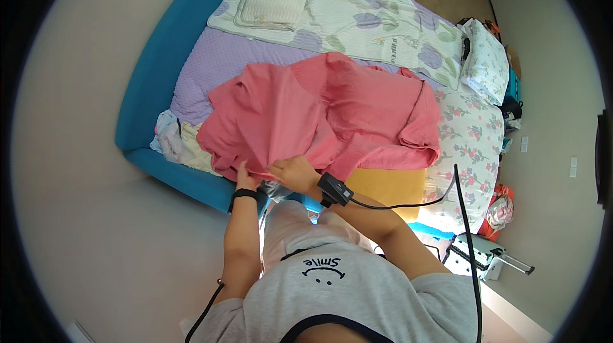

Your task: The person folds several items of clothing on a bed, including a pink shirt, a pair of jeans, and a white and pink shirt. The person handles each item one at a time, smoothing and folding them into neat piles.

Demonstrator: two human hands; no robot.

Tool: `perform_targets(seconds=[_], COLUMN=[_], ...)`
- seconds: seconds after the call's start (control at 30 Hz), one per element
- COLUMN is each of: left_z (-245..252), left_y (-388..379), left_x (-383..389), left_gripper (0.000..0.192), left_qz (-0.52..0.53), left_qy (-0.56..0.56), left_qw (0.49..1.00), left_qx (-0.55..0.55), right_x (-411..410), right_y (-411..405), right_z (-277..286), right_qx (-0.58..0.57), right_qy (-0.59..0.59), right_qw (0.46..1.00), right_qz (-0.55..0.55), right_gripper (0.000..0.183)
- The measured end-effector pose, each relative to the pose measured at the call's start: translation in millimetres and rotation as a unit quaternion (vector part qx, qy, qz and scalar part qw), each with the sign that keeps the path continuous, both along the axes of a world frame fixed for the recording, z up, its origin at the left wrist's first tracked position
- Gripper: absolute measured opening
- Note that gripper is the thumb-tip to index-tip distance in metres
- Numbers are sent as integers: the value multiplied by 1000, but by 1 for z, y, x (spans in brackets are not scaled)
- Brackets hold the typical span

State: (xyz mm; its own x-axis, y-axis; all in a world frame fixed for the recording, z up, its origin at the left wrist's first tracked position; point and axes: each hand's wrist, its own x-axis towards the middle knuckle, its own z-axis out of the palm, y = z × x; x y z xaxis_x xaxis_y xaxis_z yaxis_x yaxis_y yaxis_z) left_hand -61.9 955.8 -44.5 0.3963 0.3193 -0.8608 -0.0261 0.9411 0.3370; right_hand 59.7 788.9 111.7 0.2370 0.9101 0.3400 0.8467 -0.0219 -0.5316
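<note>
A large pink cloth (297, 118), rumpled and partly folded, lies across the near half of a bed. My left hand (247, 177), with a black band at the wrist, grips the cloth's near edge at its left part. Just to the right, my right hand (293, 173) pinches the same edge; a black device with a cable is strapped to that wrist. Beneath the cloth are a purple quilted cover (191, 74) and a yellow sheet or mat (388, 189). A cream and white bundle of fabric (191, 149) touches the cloth's left side.
A blue padded bed frame (148, 70) curves round the left and near sides. A white floral quilt (364, 12) with a folded piece (278, 0) covers the far side. A pillow (486, 60) rests at the right. A silver suitcase (479, 254) stands near the right corner by the wall.
</note>
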Motion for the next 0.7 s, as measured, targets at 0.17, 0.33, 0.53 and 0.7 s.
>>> perform_targets(seconds=[0.17, 0.33, 0.53, 0.7], left_z=[-22, 111, 165, 93], left_y=[80, 126, -87, -234], left_x=[-51, 17, 176, 165], left_gripper=[39, 29, 20, 20], left_qz=[145, 146, -374, -633], left_qy=[-22, -12, -100, -103], left_qw=[980, 893, 564, 250], left_qx=[133, 426, 729, 726], right_x=[-12, -18, 15, 90], right_y=[-53, -95, -174, -298], right_z=[10, -26, -50, -50], right_qx=[47, -222, -117, 11], right_qy=[17, 59, 126, 160], right_qw=[998, 972, 985, 894], right_qz=[26, 52, 0, -418], right_gripper=[29, 34, 29, 18])
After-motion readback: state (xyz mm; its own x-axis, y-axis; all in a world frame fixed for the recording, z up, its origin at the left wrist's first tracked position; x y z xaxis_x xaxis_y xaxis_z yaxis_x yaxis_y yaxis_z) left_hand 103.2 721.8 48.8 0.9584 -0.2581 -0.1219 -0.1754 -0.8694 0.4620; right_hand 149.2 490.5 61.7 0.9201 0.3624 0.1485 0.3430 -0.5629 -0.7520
